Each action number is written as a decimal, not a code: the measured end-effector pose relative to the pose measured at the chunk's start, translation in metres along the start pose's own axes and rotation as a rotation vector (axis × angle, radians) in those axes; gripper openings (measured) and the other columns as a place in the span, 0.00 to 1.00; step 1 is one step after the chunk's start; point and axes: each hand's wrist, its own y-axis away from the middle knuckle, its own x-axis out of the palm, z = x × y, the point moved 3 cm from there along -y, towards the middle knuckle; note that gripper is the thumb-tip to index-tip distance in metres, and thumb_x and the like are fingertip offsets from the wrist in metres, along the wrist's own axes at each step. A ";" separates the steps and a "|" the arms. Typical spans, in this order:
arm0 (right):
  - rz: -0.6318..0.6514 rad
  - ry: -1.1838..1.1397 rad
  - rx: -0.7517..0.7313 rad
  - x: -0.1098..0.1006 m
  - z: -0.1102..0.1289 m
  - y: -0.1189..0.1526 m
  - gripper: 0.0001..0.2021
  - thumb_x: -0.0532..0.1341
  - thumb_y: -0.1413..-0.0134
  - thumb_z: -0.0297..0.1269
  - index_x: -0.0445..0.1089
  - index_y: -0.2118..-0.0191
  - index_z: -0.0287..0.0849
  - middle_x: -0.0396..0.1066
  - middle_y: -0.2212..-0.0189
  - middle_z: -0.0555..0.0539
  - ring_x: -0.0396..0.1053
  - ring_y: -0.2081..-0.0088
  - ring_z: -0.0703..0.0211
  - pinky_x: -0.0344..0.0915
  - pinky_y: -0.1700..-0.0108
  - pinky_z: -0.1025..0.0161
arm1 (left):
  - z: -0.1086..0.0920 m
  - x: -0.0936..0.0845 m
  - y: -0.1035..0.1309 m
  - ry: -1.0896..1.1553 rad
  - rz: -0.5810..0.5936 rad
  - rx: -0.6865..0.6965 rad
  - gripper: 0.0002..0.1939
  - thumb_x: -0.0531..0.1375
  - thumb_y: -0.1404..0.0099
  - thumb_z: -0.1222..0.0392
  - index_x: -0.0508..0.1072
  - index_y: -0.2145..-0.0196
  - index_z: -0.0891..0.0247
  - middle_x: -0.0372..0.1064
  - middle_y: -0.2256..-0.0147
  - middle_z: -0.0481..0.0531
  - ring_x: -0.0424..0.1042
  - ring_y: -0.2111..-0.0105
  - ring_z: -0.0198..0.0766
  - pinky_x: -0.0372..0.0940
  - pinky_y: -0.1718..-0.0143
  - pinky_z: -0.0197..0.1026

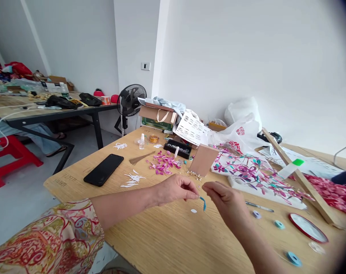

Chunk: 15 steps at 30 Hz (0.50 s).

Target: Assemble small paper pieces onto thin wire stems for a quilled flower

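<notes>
Thumb and forefinger of my left hand [177, 189] pinch a small, narrow blue strip [204, 204], which dangles and curls downward above the table. A short distance to its right is my right hand [226, 197], its fingertips pressed together; anything between them is too fine to make out. On the wood below lies a small white oval piece [193, 211]. Just beyond the hands spread pink-purple petals [165, 163], and beside them a brown block [203, 160] stands upright with small beads at its foot.
A black phone [103, 169] and white cut strips [132, 179] lie left. Right are a branch of pink flowers [255, 173], a wooden bar [301, 179], thread spools [293, 258] and a red-rimmed oval [308, 227]. A small bottle [141, 141] and a fan [130, 101] stand farther back.
</notes>
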 end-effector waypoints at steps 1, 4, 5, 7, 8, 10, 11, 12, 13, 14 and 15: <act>0.012 -0.048 0.011 0.007 -0.002 0.002 0.12 0.50 0.48 0.39 0.67 0.74 0.43 0.68 0.78 0.50 0.64 0.76 0.63 0.58 0.74 0.69 | 0.000 -0.001 0.001 0.059 -0.022 -0.007 0.05 0.61 0.53 0.64 0.69 0.78 0.68 0.62 0.79 0.45 0.59 0.78 0.26 0.54 0.76 0.31; 0.025 -0.092 0.017 0.025 0.002 0.019 0.14 0.49 0.46 0.39 0.65 0.77 0.43 0.64 0.82 0.51 0.62 0.79 0.64 0.57 0.76 0.70 | 0.004 -0.005 0.001 0.127 -0.125 -0.003 0.07 0.61 0.54 0.61 0.69 0.78 0.68 0.61 0.79 0.45 0.58 0.79 0.26 0.55 0.76 0.32; 0.027 -0.080 0.005 0.029 0.007 0.025 0.15 0.48 0.45 0.39 0.65 0.77 0.43 0.64 0.82 0.51 0.61 0.79 0.64 0.56 0.77 0.70 | 0.006 -0.007 0.000 0.109 -0.162 -0.003 0.07 0.61 0.53 0.61 0.69 0.77 0.68 0.61 0.80 0.44 0.58 0.79 0.26 0.54 0.76 0.32; 0.033 -0.020 -0.034 0.029 0.019 0.036 0.15 0.47 0.44 0.38 0.65 0.75 0.43 0.63 0.82 0.51 0.61 0.80 0.65 0.55 0.77 0.70 | 0.011 -0.009 -0.003 0.027 -0.213 0.000 0.05 0.60 0.52 0.62 0.69 0.77 0.68 0.60 0.81 0.44 0.57 0.79 0.26 0.53 0.77 0.31; 0.029 0.026 -0.059 0.026 0.024 0.039 0.15 0.46 0.44 0.37 0.66 0.74 0.43 0.63 0.82 0.51 0.60 0.80 0.65 0.55 0.77 0.70 | 0.012 -0.009 -0.005 -0.034 -0.221 0.012 0.05 0.59 0.52 0.63 0.69 0.77 0.68 0.60 0.81 0.44 0.57 0.79 0.26 0.53 0.77 0.31; -0.012 0.138 -0.103 0.015 0.033 0.040 0.15 0.46 0.44 0.36 0.66 0.74 0.44 0.62 0.83 0.51 0.60 0.81 0.65 0.53 0.78 0.70 | 0.012 -0.008 -0.007 -0.183 -0.201 0.064 0.03 0.58 0.51 0.65 0.69 0.78 0.68 0.61 0.80 0.45 0.58 0.78 0.27 0.53 0.77 0.31; -0.044 0.193 -0.121 0.008 0.035 0.038 0.15 0.46 0.44 0.36 0.66 0.75 0.44 0.62 0.83 0.51 0.60 0.81 0.65 0.52 0.78 0.70 | 0.010 -0.007 -0.008 -0.258 -0.171 0.095 0.02 0.58 0.51 0.66 0.69 0.78 0.68 0.62 0.79 0.46 0.59 0.77 0.28 0.53 0.76 0.32; -0.073 0.243 -0.131 0.001 0.036 0.034 0.16 0.46 0.45 0.37 0.67 0.75 0.44 0.62 0.83 0.50 0.60 0.81 0.64 0.52 0.79 0.69 | 0.008 -0.005 -0.008 -0.320 -0.132 0.119 0.02 0.58 0.51 0.66 0.69 0.79 0.68 0.62 0.79 0.46 0.59 0.77 0.28 0.54 0.75 0.32; -0.093 0.283 -0.124 -0.005 0.034 0.029 0.15 0.46 0.45 0.37 0.67 0.75 0.44 0.62 0.83 0.50 0.60 0.81 0.64 0.51 0.79 0.69 | 0.006 -0.003 -0.007 -0.358 -0.088 0.132 0.02 0.58 0.51 0.67 0.70 0.79 0.68 0.63 0.78 0.46 0.60 0.76 0.29 0.54 0.74 0.32; -0.099 0.307 -0.103 -0.010 0.031 0.024 0.15 0.46 0.46 0.38 0.68 0.75 0.45 0.63 0.83 0.50 0.60 0.81 0.64 0.51 0.79 0.69 | 0.004 -0.002 -0.006 -0.362 -0.044 0.129 0.02 0.58 0.51 0.67 0.70 0.78 0.67 0.63 0.78 0.46 0.60 0.76 0.29 0.54 0.74 0.32; -0.093 0.308 -0.074 -0.012 0.026 0.019 0.15 0.47 0.46 0.38 0.68 0.74 0.45 0.64 0.82 0.50 0.61 0.81 0.63 0.51 0.79 0.69 | 0.002 -0.001 -0.005 -0.333 -0.004 0.112 0.01 0.58 0.51 0.67 0.70 0.78 0.67 0.62 0.78 0.46 0.60 0.76 0.29 0.54 0.74 0.32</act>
